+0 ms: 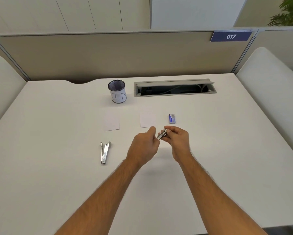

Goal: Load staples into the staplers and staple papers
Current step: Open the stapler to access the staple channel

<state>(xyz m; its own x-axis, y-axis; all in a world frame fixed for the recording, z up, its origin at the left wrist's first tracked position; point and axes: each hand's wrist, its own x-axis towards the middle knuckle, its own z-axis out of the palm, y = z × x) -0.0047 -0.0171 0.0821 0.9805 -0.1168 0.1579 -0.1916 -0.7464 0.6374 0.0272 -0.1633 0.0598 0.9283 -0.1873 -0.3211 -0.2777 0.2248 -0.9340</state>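
A small silver stapler [161,134] is held above the middle of the white desk between my left hand [144,145] and my right hand [177,140]; both hands grip it and most of it is hidden by fingers. A second silver stapler [105,152] lies opened up on the desk to the left. Two small stacks of white paper, the left stack [111,122] and the right stack [147,119], lie just beyond my hands. To the right of the papers lies a blue staple box [172,118].
A mesh pen cup [117,91] with a white label stands at the back centre. An open cable tray [174,89] is set into the desk [57,133] behind the papers. Beige partition walls close the back; padded white panels flank both sides.
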